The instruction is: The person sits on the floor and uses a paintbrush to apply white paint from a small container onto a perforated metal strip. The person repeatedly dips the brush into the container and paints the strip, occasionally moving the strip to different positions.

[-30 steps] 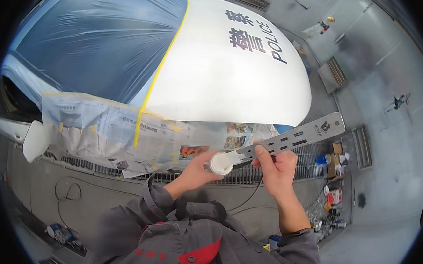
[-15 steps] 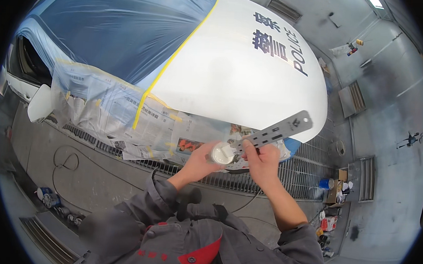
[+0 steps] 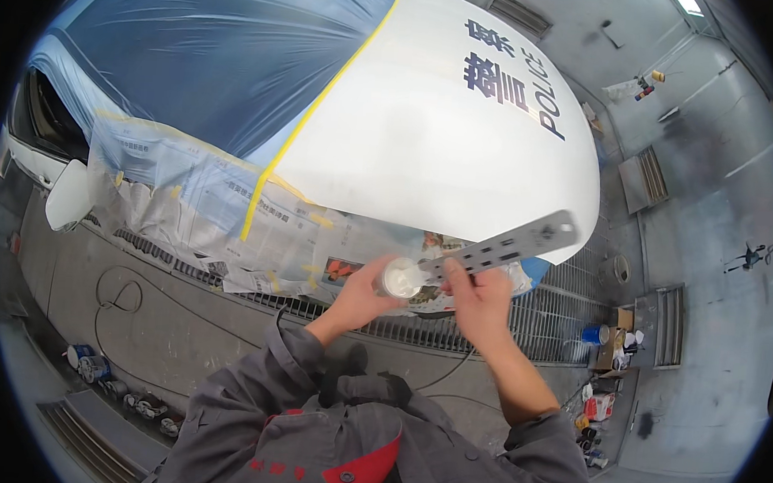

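Note:
My left hand [image 3: 358,295] is wrapped round a small clear cup [image 3: 402,278] of white, paint-like liquid. In my right hand [image 3: 478,300] is a flat metal mixing stick [image 3: 519,241] with rectangular slots and a round hole at its upper end. Its lower end, smeared white, dips into the cup; the tip is hidden in the liquid. Just beyond my hands stretches the white car hood [image 3: 410,146] with dark lettering. Newspaper [image 3: 294,240] masks the car's side below it, close to the cup.
Blue plastic film [image 3: 230,46] edged with yellow tape [image 3: 324,100] covers the windshield. A floor grate [image 3: 549,327] runs beside the car. Paint cans [image 3: 91,365] stand at the left, and a cardboard box [image 3: 612,351] at the right. A hose [image 3: 99,312] lies on the floor.
The upper end of the mixing stick has tipped slightly lower and to the right. Both hands keep their hold, the cup shifting a little to the left.

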Demonstrator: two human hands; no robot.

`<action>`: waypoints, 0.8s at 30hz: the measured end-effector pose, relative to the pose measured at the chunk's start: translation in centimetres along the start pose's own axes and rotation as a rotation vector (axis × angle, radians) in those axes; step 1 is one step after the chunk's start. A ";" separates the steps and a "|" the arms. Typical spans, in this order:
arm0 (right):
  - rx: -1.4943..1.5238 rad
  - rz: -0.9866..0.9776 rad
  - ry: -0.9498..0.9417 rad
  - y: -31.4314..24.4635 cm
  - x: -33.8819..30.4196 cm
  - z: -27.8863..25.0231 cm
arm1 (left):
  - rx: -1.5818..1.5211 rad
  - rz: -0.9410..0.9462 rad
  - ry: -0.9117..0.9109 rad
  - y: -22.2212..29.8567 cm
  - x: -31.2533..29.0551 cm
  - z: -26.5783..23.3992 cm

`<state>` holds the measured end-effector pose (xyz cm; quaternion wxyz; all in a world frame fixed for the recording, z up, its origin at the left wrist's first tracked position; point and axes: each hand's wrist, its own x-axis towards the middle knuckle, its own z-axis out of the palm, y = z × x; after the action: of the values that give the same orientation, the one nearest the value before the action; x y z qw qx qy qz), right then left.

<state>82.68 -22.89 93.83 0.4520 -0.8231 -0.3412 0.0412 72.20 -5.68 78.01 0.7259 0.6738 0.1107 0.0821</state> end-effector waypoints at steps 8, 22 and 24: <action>-0.084 -0.110 0.088 -2.3 0.6 -1.0 | -0.015 0.003 -0.008 2.9 0.5 -0.5; 0.150 -0.002 0.161 -4.9 0.6 -4.0 | -0.047 0.051 -0.034 1.5 1.1 -0.7; 0.122 0.041 0.137 -4.1 0.8 -2.7 | -0.061 0.064 -0.014 1.5 1.0 -0.6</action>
<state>82.12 -22.87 98.77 0.5226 -0.8018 -0.2893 0.0149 72.99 -4.72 79.40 0.7438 0.6553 0.0815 0.1036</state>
